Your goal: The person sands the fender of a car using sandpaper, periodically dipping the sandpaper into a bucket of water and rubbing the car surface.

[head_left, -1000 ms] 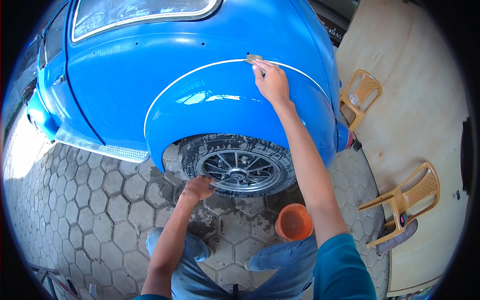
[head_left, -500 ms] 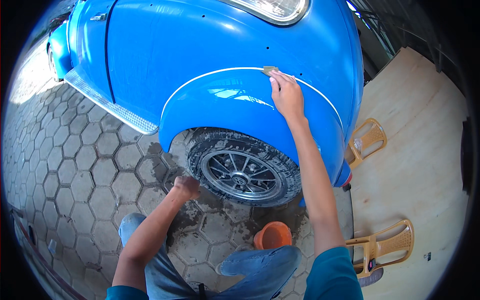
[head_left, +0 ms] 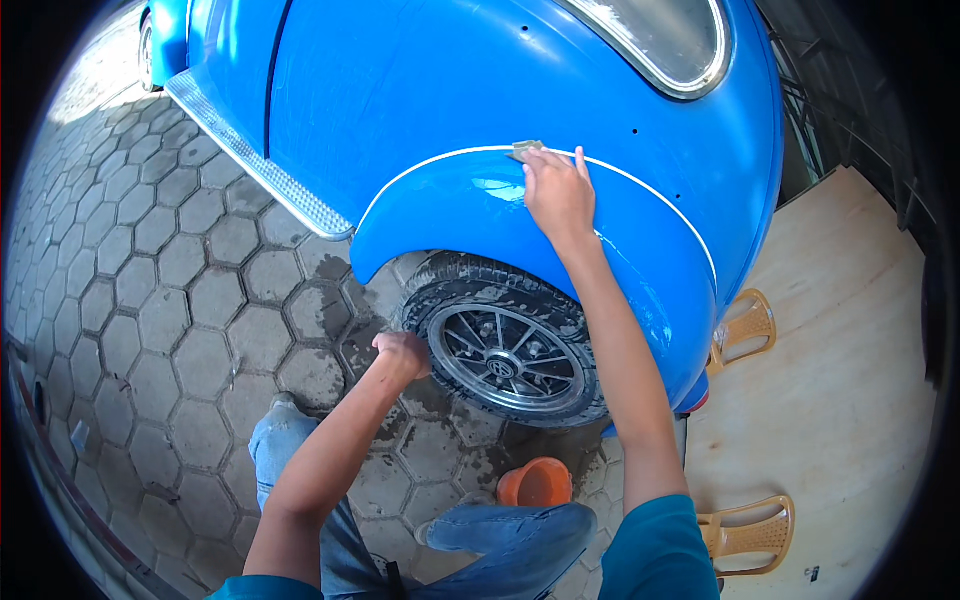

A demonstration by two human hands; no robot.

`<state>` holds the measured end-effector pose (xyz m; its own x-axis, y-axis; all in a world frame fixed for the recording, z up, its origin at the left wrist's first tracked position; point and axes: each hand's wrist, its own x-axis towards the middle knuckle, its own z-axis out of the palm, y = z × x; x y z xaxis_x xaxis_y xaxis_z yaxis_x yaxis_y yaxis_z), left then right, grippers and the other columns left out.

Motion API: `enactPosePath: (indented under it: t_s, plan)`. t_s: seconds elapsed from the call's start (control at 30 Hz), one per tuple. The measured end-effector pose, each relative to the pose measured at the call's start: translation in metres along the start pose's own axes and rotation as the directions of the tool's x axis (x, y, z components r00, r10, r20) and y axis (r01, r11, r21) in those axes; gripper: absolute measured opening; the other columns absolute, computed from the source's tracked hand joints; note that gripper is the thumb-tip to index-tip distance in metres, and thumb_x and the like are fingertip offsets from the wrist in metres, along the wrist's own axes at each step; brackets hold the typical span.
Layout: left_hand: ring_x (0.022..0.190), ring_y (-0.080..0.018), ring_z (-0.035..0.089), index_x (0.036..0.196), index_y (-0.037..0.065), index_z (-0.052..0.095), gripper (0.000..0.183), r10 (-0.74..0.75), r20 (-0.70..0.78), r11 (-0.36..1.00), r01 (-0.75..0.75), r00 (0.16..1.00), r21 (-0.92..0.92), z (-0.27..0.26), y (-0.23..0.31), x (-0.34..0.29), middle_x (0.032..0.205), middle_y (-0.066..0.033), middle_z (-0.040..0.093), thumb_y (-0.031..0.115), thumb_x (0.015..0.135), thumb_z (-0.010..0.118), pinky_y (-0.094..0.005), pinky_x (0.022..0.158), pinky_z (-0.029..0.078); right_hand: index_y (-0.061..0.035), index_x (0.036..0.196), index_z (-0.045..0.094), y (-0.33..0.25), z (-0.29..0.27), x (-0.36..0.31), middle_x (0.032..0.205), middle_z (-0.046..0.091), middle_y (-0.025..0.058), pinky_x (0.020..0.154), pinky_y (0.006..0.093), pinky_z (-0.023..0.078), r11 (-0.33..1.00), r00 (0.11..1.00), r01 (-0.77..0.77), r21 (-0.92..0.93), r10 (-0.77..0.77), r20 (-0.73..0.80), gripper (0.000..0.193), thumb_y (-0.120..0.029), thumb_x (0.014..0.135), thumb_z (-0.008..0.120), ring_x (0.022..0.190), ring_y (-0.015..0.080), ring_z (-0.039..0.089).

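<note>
In the head view we saw a small olive-brown pad (head_left: 522,150) above the wheel (head_left: 502,368), pressed flat against the white strip (head_left: 455,154) that edged the blue fender (head_left: 450,205). It looked thin and matte, with one squared corner showing beyond the fingers. Our right hand (head_left: 560,197), above the wheel, gripped the pad under its fingertips with one finger lifted clear. Our left hand (head_left: 403,354) was just left of the wheel, fingers curled; we could not tell whether it held or touched anything. The glossy blue car (head_left: 400,80) rose above the wheel, with small dark holes in its side and a ribbed running board (head_left: 255,155) stretching away to the wheel's upper left. Hexagonal paving (head_left: 220,300) spread left of the wheel, darkened in patches close to it. An orange bucket (head_left: 535,484) stood below the wheel, beside our jeans (head_left: 510,545). To the wheel's right we saw a pale wooden panel (head_left: 820,300) and two tan chairs (head_left: 755,540). Compared with a second earlier, the pad had slid along the strip, away from the rearmost hole, while our left hand had stayed near the wheel.
</note>
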<state>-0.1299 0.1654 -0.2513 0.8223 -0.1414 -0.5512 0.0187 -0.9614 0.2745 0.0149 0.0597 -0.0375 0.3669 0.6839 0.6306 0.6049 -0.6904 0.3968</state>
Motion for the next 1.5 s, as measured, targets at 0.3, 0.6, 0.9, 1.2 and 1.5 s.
enactPosePath:
  t_s: [0.3, 0.6, 0.9, 1.2, 1.5]
  plan:
    - [0.113, -0.0249, 0.061, 0.116, 0.013, 0.067, 0.039, 0.028, -0.031, 0.999, -0.029, 0.999, -0.031, -0.012, 0.008, -0.007, 0.121, -0.0070, 0.064, 0.034, 0.085, 0.055, -0.0400, 0.089, 0.050, -0.0134, 0.104, 0.069, -0.028, 0.041, 0.014, 0.111, 0.066, 0.0029, 0.108, 0.0446, 0.034, 0.989, 0.981, 0.141, 0.040, -0.145, 0.131, 0.022, -0.015, 0.085, 0.056, 0.110, 0.0187, 0.059]
    - [0.115, -0.0246, 0.060, 0.119, 0.013, 0.065, 0.039, 0.031, -0.060, 0.997, -0.035, 0.998, -0.063, -0.019, 0.015, -0.011, 0.124, -0.0074, 0.062, 0.033, 0.087, 0.053, -0.0398, 0.089, 0.050, -0.0097, 0.101, 0.069, -0.066, 0.084, 0.011, 0.108, 0.067, 0.0038, 0.108, 0.0435, 0.035, 0.939, 0.914, 0.339, 0.053, -0.342, 0.221, 0.023, -0.010, 0.082, 0.055, 0.110, 0.0173, 0.058]
    - [0.120, -0.0300, 0.055, 0.125, 0.011, 0.061, 0.042, 0.039, -0.004, 0.988, -0.039, 0.999, -0.146, -0.027, 0.019, -0.011, 0.132, -0.0101, 0.056, 0.028, 0.086, 0.058, -0.0530, 0.096, 0.042, -0.0135, 0.103, 0.070, -0.099, 0.122, 0.015, 0.107, 0.067, 0.0042, 0.111, 0.0431, 0.030, 0.895, 0.818, 0.424, 0.138, -0.444, 0.367, 0.026, -0.010, 0.085, 0.052, 0.111, 0.0173, 0.057]
    - [0.123, -0.0310, 0.052, 0.127, 0.010, 0.059, 0.045, 0.033, 0.002, 0.989, -0.032, 0.999, -0.146, -0.024, 0.014, -0.012, 0.137, -0.0106, 0.052, 0.029, 0.086, 0.059, -0.0573, 0.097, 0.039, -0.0125, 0.102, 0.071, -0.120, 0.131, -0.006, 0.116, 0.065, 0.0010, 0.112, 0.0462, 0.027, 0.872, 0.783, 0.449, 0.195, -0.489, 0.384, 0.025, -0.013, 0.087, 0.050, 0.117, 0.0149, 0.055]
    - [0.109, -0.0318, 0.061, 0.120, 0.015, 0.062, 0.048, 0.024, -0.158, 0.992, -0.044, 0.987, -0.121, -0.019, -0.026, -0.005, 0.115, -0.0149, 0.064, 0.045, 0.083, 0.057, -0.0428, 0.090, 0.050, -0.0163, 0.117, 0.065, 0.002, -0.029, -0.045, 0.123, 0.062, 0.0006, 0.104, 0.0466, 0.039, 0.997, 0.996, 0.066, 0.036, -0.068, 0.064, 0.030, -0.018, 0.087, 0.063, 0.120, 0.0181, 0.054]
